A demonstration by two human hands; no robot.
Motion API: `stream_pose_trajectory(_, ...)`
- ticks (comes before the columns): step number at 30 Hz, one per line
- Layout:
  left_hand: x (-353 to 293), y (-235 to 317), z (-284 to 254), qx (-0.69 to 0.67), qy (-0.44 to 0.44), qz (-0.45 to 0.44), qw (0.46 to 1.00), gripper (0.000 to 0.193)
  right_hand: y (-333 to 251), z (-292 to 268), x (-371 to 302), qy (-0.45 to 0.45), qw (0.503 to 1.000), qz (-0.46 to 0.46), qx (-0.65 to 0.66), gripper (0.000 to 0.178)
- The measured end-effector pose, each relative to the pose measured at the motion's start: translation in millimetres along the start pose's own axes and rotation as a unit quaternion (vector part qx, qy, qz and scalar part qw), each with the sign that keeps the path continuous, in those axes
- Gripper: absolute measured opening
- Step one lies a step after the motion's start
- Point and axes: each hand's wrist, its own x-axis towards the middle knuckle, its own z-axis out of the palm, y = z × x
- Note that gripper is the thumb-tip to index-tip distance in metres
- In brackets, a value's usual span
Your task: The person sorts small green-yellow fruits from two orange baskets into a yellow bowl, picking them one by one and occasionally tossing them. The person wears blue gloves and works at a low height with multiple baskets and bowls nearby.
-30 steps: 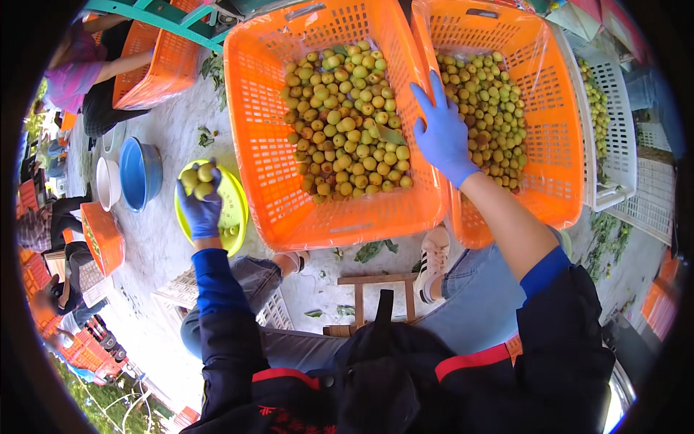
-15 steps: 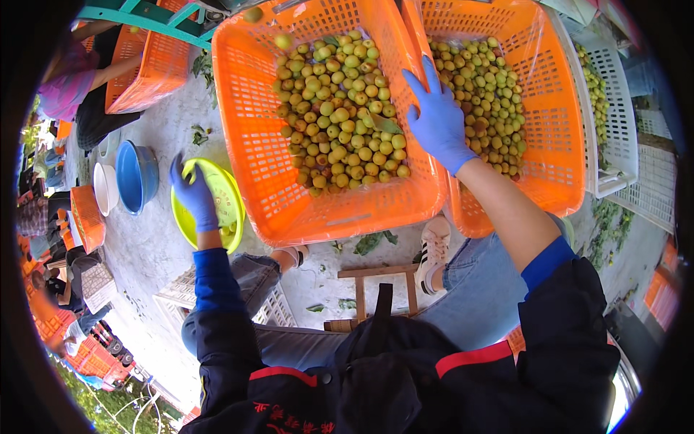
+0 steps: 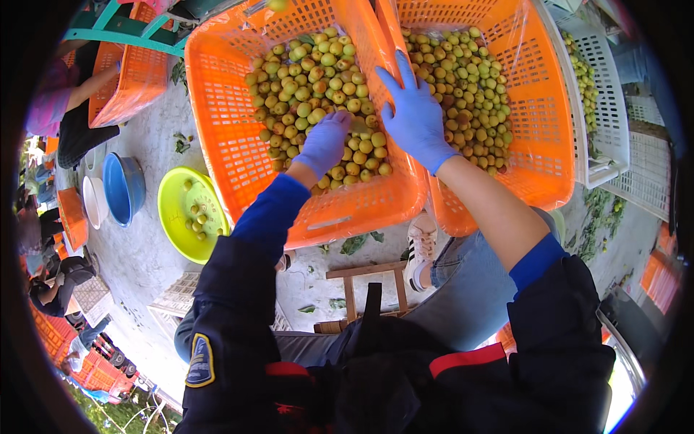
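Note:
Small round yellow-green fruits (image 3: 296, 83) with brownish patches fill the bottom of the left orange crate (image 3: 217, 94). My left hand (image 3: 323, 145), in a purple-blue glove, is down among them, fingers drawn together. Its fingertips are beside a green leaf (image 3: 359, 126) lying on the fruits; whatever they pinch is hidden. My right hand (image 3: 418, 124), gloved alike, lies over the adjoining rims of the two crates with fingers spread and stretched out, holding nothing. More such fruits (image 3: 463, 87) lie in the right orange crate (image 3: 538, 94).
A yellow-green basin (image 3: 173, 230) with several fruits stands left of the crates, beyond it a blue basin (image 3: 119, 189) and a white one (image 3: 94, 201). A white crate (image 3: 611, 94) is at the right. Another person's arm (image 3: 94, 87) reaches into an orange crate (image 3: 130, 79).
My left hand has moved from above the yellow-green basin to the right, into the left crate's fruits. The view has shifted slightly; my right hand stays on the rims.

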Motion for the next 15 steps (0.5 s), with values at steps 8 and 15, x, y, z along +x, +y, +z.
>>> stream_pose_trajectory(8,-134,67,-116,-0.382,0.023,-0.038,0.923,0.039,4,4,-2,-0.006,1.0,-0.003,-0.011,0.057)
stream_pose_trajectory(15,-149,95,-127,-0.38,-0.333,-0.011,0.863,0.039,7,5,-3,0.022,0.999,0.005,-0.036,0.057)
